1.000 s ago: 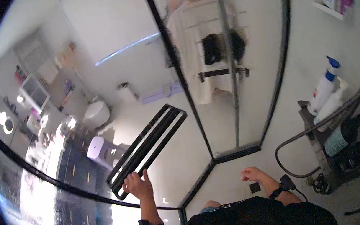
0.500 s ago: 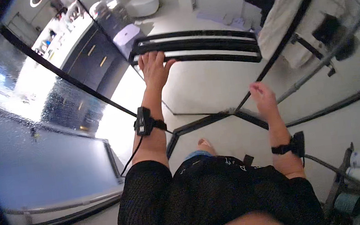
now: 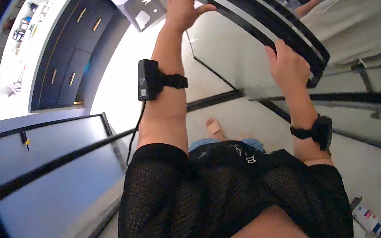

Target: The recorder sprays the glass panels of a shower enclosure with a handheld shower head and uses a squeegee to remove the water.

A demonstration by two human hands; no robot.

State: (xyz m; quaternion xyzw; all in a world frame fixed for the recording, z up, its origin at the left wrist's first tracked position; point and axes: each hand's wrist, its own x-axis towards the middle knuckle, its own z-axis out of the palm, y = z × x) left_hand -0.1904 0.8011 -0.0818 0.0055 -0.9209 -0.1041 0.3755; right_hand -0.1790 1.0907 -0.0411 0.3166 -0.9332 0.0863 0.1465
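Observation:
A long black rack [image 3: 252,5] of parallel bars, like a towel rack, slants from the top middle down to the right, in front of clear glass. My left hand [image 3: 184,5] is at its upper left end, fingers over the near bar and thumb stretched along it. Closed at the rack's lower right end, my right hand [image 3: 292,65] has its fingers curled at the near bar; part of that grip is hidden. Black strapped devices sit on both my forearms, the left one [image 3: 150,80] trailing a cable.
Black-framed glass panels surround me, with a dark frame rail [image 3: 217,99] low ahead. At far left are a dark cabinet [image 3: 71,53] with gold handles and a light lilac stool [image 3: 135,2]. A beige cloth [image 3: 362,22] and another arm appear upper right. A white bottle [image 3: 367,216] stands lower right.
My right hand has moved up from free air onto the rack's right end. The view has turned, and the rack now appears nearer and more steeply slanted. My left hand stays on its left end.

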